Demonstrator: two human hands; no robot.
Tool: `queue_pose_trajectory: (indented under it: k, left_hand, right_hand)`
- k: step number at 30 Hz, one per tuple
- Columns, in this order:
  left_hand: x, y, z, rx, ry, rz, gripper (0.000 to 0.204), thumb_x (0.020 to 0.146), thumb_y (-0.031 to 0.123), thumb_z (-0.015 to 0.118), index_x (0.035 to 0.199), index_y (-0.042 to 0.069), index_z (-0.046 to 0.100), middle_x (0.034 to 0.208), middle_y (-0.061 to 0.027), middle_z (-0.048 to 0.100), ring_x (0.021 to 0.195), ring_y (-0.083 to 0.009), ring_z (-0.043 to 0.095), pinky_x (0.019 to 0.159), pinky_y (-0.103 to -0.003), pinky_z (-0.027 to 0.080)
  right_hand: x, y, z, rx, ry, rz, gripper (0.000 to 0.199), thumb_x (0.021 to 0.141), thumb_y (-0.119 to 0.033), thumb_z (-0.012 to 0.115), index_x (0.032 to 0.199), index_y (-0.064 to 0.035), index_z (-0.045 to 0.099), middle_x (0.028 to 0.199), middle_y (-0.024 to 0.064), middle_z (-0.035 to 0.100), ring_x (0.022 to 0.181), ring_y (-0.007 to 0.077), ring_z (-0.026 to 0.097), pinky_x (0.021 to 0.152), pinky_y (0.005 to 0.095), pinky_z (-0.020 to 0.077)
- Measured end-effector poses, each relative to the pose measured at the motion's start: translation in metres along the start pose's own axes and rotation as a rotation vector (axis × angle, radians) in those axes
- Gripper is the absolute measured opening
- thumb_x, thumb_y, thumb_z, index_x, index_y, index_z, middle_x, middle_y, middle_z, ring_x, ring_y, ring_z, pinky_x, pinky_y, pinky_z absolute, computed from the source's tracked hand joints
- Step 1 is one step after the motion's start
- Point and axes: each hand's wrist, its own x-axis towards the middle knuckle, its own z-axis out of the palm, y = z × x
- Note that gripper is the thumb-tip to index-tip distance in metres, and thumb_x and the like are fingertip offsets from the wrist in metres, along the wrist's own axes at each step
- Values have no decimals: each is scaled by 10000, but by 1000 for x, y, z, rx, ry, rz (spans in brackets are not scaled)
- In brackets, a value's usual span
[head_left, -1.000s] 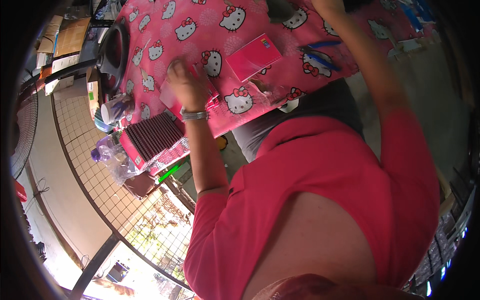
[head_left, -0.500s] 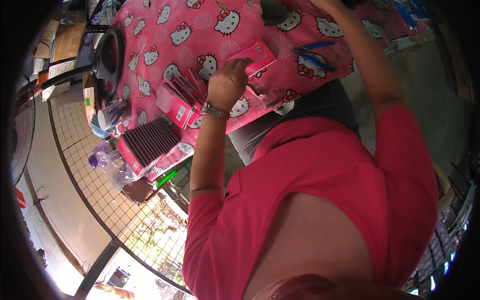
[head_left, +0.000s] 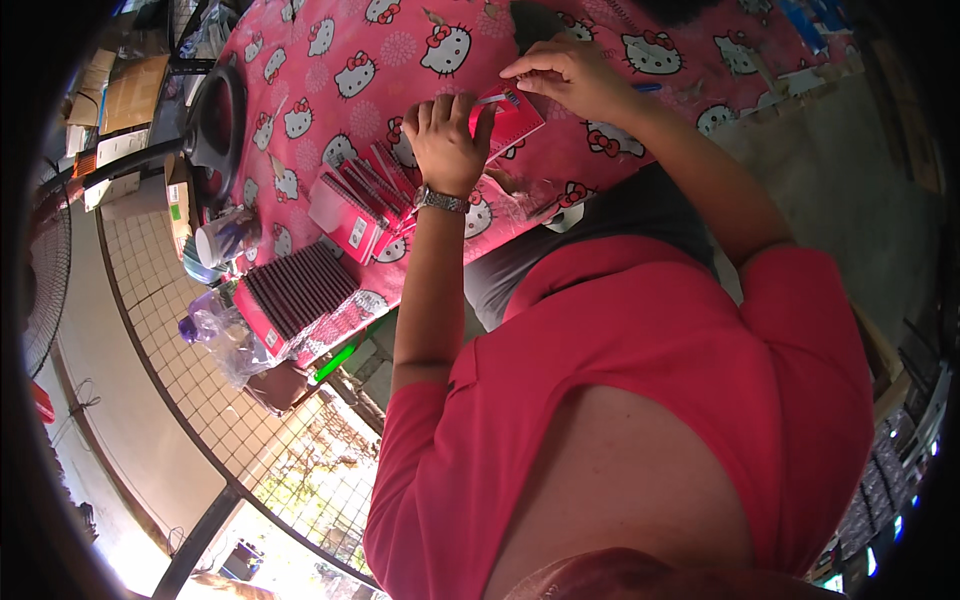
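Observation:
A red spiral notebook (head_left: 518, 122) lies on the pink patterned table cover (head_left: 400, 50), with a small pale patch on its cover. My left hand (head_left: 447, 145), wearing a metal-band watch, rests at the notebook's left side. Its fingers are apart and the thumb reaches onto the notebook's edge. Over the notebook's far right corner hovers my right hand (head_left: 575, 80), thumb and fingertips drawn together; whatever they may hold is too small to make out. Several red spiral notebooks (head_left: 350, 215) lie fanned beside my left wrist.
A neat row of spiral notebooks (head_left: 300, 290) stands at the table's left corner, near a plastic bag (head_left: 225, 340) and a white-lidded container (head_left: 215, 245). A blue tool handle (head_left: 648, 87) shows beside my right forearm. A black fan (head_left: 215, 130) stands at the far left.
My right hand has come back from the far edge toward the notebook, its forearm now covering most of the blue-handled tool. My left hand has shifted slightly left and spread its fingers.

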Motion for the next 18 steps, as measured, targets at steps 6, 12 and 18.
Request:
queue_pose_trajectory:
  k: [6,12,18]
  left_hand:
    - [-2,-1,0,-10,2,1,231,840,336,671,948,133,647,891,-54,633,877,-279,580,854,-439,387]
    - [0,4,-1,-27,2,10,225,854,312,653,975,122,641,912,-69,632,899,-282,578,905,-457,378]
    - [2,14,1,-41,-15,28,186,886,246,610,1012,111,627,944,-86,635,932,-285,578,959,-463,366]
  right_hand:
    - [-2,-6,7,-168,85,-141,180,810,-150,694,989,-156,712,908,-28,653,834,189,594,781,323,460]
    - [-8,-5,5,291,-64,32,160,806,-93,672,962,-127,680,938,-11,637,920,194,583,854,361,443]
    - [-3,-10,-7,-65,-27,-224,138,810,-52,665,944,-87,668,977,8,620,962,203,583,836,342,465]
